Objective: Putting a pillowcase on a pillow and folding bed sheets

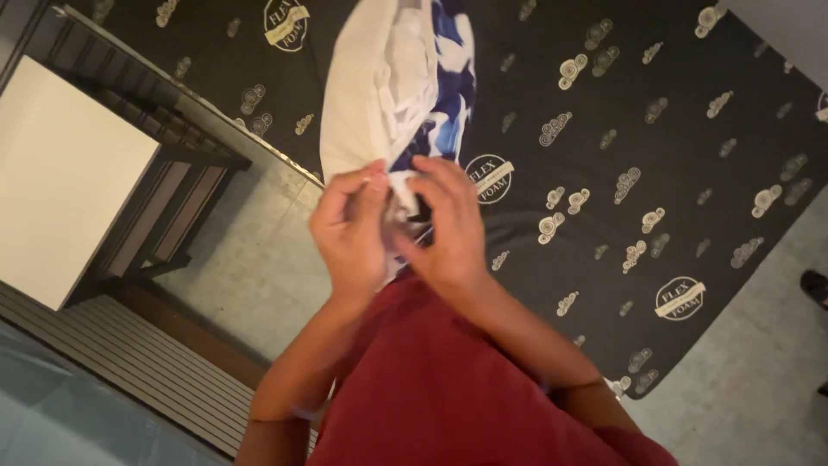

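**Both hands pinching the edge of a white and blue cloth**

Where the frame starts at the bottom, a red shirt (448, 388) fills the near middle, with both forearms rising out of it toward the centre. The left hand (349, 233) is closed in a pinch, thumb and forefinger nipping the lower edge of a white and blue cloth (397, 86). The right hand (448, 229) sits just beside it, touching or nearly touching the left, fingers curled onto the same bunched lower edge; grip is on the cloth, though exactly which fingers clamp it is hidden behind the knuckles. Something small and dark shows between the two hands, too blurred to tell what.

The cloth hangs or stretches away from the hands toward the top of the frame: white on the left side, blue and white patches on the right, crumpled folds in the middle. Top end runs out of view.

Behind it lies a black mattress (621, 129) printed with repeated pale round marks and oval badges, covering most of the upper right. Grey concrete floor (250, 259) shows left of it and at lower right. Far left: a dark slatted wooden frame (164, 198) with a pale flat board (60, 173) on it. A dark shoe tip (815, 285) at the right edge.
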